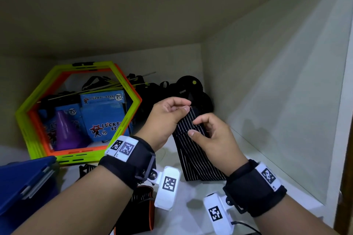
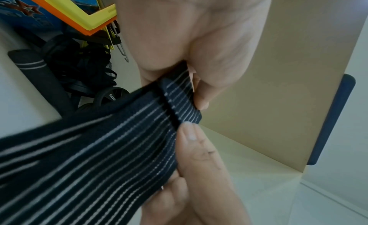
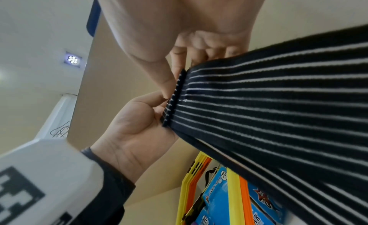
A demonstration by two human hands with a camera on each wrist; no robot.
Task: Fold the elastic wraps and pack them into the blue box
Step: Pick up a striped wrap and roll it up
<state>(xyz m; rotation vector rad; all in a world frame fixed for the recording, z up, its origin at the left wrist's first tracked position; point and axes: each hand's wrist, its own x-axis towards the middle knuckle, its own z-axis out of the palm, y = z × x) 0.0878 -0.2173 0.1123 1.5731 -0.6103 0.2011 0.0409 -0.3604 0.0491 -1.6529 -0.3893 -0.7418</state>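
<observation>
A black elastic wrap (image 1: 198,154) with thin white stripes hangs between both hands, its lower end lying on the white shelf. My left hand (image 1: 187,106) pinches the wrap's top end between thumb and fingers. Just below, my right hand (image 1: 193,127) pinches the same wrap. The left wrist view shows the stitched end of the wrap (image 2: 179,101) in the left hand (image 2: 179,86), with the right hand's fingers (image 2: 191,149) under it. From the right wrist the right hand (image 3: 177,80) is seen nipping the wrap's edge (image 3: 278,110). A dark blue box (image 1: 24,183) sits at the lower left.
Yellow-green and orange hexagon rings (image 1: 126,89) lean at the back left, framing light blue boxes (image 1: 105,114) and a purple cone (image 1: 65,129). Black gear (image 1: 191,89) fills the back corner. Another black wrap with orange trim (image 1: 142,206) lies near my left forearm. The cabinet wall (image 1: 267,101) stands close on the right.
</observation>
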